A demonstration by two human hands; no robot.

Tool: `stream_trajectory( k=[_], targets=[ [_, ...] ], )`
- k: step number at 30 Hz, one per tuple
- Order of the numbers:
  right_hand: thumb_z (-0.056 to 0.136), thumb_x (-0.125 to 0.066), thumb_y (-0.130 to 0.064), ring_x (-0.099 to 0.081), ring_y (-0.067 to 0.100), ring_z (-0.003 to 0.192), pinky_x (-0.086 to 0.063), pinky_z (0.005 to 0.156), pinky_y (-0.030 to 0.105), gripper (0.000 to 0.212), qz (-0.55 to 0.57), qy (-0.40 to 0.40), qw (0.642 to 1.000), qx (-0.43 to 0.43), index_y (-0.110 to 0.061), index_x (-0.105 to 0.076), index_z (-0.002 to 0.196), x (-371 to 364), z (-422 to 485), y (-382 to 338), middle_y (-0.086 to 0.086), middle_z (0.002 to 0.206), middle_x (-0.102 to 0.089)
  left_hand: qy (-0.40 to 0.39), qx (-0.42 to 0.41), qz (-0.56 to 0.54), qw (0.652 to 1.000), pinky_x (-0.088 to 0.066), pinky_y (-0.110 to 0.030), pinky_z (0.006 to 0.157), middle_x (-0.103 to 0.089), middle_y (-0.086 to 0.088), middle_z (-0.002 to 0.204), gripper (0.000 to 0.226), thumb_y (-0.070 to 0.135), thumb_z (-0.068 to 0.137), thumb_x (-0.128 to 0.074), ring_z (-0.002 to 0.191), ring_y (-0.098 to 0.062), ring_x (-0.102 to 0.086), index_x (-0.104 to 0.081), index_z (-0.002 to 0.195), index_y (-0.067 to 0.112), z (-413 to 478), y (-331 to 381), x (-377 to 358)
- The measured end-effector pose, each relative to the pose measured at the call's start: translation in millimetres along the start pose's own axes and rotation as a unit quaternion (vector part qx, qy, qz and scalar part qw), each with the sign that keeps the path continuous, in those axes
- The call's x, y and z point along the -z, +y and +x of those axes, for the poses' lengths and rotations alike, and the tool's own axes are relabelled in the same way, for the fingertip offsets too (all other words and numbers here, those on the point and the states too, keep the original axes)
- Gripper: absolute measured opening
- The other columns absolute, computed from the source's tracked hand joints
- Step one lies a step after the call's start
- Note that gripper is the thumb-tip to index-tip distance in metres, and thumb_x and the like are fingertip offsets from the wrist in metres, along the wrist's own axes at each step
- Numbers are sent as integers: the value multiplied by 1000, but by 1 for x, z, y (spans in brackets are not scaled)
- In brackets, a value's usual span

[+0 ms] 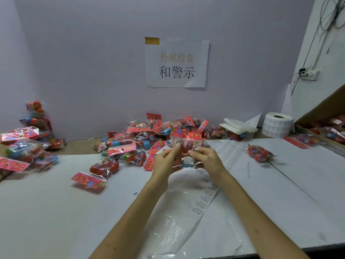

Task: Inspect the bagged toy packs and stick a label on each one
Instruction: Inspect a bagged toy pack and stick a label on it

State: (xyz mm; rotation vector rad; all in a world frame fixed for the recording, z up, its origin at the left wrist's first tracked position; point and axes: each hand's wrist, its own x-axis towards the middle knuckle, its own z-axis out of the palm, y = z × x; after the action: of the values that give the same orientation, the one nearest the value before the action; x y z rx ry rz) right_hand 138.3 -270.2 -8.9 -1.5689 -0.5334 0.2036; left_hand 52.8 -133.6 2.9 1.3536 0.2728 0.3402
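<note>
One toy pack (186,142) was pinched between the left hand (165,161) and the right hand (208,159), just above the table (56,212). A small label (189,160) was seen on it, between the hands. More packs (138,139) were heaped behind the hands.

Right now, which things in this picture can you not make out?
Head view only.
Print on the label of the held pack: too small.
Its lower part: hidden by left hand and right hand.
The cardboard box: cut off by right edge.
</note>
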Motion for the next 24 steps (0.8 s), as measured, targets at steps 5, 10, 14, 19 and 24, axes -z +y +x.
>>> stream_trajectory(
  k=[5,10,14,19,24],
  targets=[
    [79,-73,-42,-67,14,92,-53,73,30,43,-11,-41,999,-11,-19,-68,115,0,-3,-1,6,110,-71,18,-6,16,1000,-57,-23,62,-70,-14,84,19,19,99,-62,73,-18,-68,-70,101,1,4,0,6],
    [86,-76,-40,-72,15,89,-57,82,40,29,35,21,999,3,-20,-73,107,1,0,-1,-1,93,-76,-12,-20,63,998,-58,-26,65,-72,-10,84,12,15,98,-62,75,-22,-69,-70,104,8,2,-2,2],
    [88,-77,-26,-72,15,80,-57,71,32,13,33,48,998,14,-14,-75,94,4,3,2,0,82,-75,-27,-36,71,996,-61,-29,65,-78,-8,90,20,31,96,-69,76,-22,-76,-68,107,14,-2,-2,-1],
    [86,-79,-20,-70,11,69,-52,64,26,12,2,42,999,22,-22,-73,76,3,2,1,-4,71,-73,-23,-35,108,993,-62,-32,62,-77,-7,90,22,38,96,-66,71,-24,-76,-68,101,17,-2,-2,0],
    [88,-77,-25,-67,9,72,-49,59,21,5,-7,1,1000,23,-24,-78,83,-1,-2,-3,-1,78,-75,19,-63,100,993,-49,-19,48,-70,6,67,16,23,95,-63,56,-3,-63,-68,86,12,-1,0,-1]
  ],
)
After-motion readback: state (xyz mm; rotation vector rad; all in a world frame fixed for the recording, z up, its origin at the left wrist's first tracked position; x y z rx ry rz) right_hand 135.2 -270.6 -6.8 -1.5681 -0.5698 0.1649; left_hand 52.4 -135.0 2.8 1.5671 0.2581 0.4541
